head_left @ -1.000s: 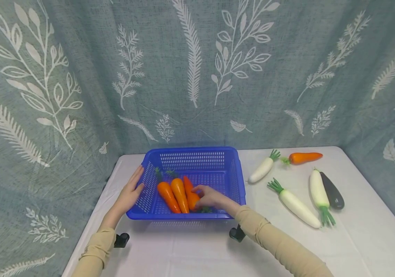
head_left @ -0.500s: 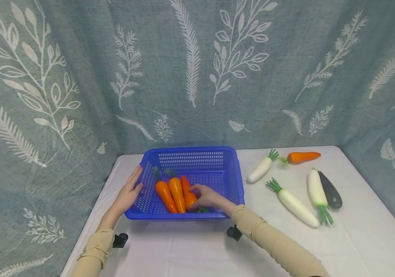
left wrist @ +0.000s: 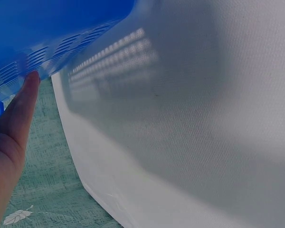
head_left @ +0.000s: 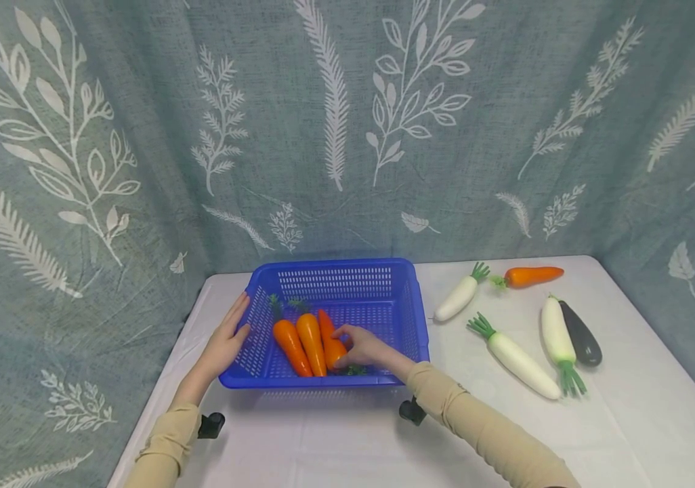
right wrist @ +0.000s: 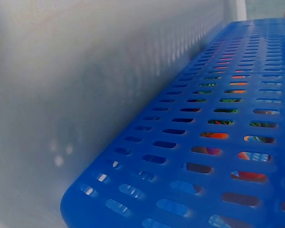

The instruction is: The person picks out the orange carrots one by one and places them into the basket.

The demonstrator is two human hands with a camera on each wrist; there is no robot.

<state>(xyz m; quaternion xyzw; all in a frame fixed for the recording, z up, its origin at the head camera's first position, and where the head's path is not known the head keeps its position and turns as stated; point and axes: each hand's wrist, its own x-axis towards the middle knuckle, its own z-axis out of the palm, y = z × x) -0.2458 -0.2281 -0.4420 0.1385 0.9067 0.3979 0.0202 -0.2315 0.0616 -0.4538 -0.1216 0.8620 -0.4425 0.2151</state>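
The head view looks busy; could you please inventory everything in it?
Basket: 1, blue, on table
Carrots: 3, orange, in basket
Loose carrot: 1, orange, table's far right
Radishes: 3, white, right of basket
Eggplant: 1, dark, beside rightmost radish
Table: 1, white, under basket
Curtain: 1, blue-green, behind table
Fittings: 2, black, by the sleeves
Sleeves: 2, beige, view's lower part
Left hand: 1, at basket's left side
Right hand: 1, holding basket's rightmost carrot

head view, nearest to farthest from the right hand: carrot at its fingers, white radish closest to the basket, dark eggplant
1. Carrot: at the right hand, inside the basket
2. White radish: right of the basket
3. Dark eggplant: far right
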